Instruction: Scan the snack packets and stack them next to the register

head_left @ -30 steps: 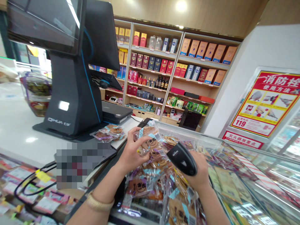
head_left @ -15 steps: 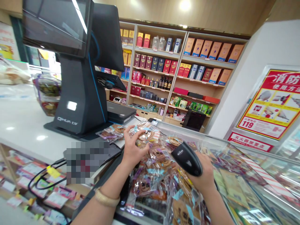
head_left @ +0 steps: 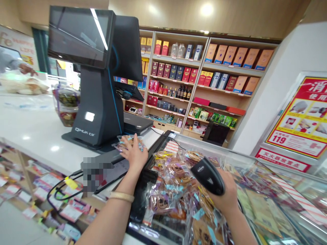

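My right hand (head_left: 227, 190) is wrapped round a black barcode scanner (head_left: 208, 176), held above a pile of clear-wrapped round biscuits (head_left: 176, 168). The scanner's front end points to the upper left. My left hand (head_left: 135, 151) lies over several wrapped biscuits (head_left: 120, 144) on the counter beside the till, its fingers spread and touching the wrappers. Part of those packets is hidden under the fingers. The larger pile carries light blue and purple labels and rests on the glass case, between my two forearms.
A dark till (head_left: 98, 102) with two screens stands on the white counter (head_left: 33, 126). Black cables (head_left: 52, 200) hang at the counter's front. A wrapped jar (head_left: 66, 105) stands left of the till. Another person's hand (head_left: 27, 69) is over bags at far left.
My left hand has carried a wrapped biscuit packet from over the pile leftward to the packets by the till, and its fingers have spread. The right hand still holds the scanner. The view has shifted left.
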The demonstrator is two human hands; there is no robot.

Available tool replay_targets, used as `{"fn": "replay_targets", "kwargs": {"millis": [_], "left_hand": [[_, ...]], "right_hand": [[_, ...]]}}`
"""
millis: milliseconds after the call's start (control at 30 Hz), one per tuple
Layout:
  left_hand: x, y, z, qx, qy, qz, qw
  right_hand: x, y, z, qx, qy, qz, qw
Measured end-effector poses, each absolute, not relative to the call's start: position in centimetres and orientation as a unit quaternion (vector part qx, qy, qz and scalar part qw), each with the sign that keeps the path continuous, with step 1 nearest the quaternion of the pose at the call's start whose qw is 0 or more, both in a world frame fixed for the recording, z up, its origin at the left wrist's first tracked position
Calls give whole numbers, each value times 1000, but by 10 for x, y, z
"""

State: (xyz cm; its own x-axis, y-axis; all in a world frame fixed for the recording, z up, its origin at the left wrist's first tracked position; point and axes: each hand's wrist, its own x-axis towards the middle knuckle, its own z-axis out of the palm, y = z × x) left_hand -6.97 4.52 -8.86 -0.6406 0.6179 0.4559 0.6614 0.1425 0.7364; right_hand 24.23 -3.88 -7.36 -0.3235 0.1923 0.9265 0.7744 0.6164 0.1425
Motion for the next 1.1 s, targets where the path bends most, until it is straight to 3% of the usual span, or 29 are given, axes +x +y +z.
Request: {"fn": "replay_targets", "kwargs": {"millis": [133,300,400,467,567,733,1100], "left_hand": [[-61,31,-81,-413,-761,-494,78],[-56,19,-76,-453,-648,-594,150],[-52,17,-78,-598,-527,-605,0],[-48,15,-80,-701,-465,-528,-116],[-42,9,-82,-787,-426,-409,-177],[-36,1,-80,-816,-405,-380,-158],[-34,-5,-69,-743,-368,-558,-24]], "right_hand": [[244,-38,-77,-333,-752,-295,486],[246,-37,-81,-352,-742,-286,494],[245,-37,-80,-352,-742,-287,493],[244,-38,-79,-353,-743,-288,490],[243,-38,-76,-357,-741,-292,488],[244,-38,-76,-366,-741,-292,481],[245,-39,-76,-374,-759,-272,458]]}}
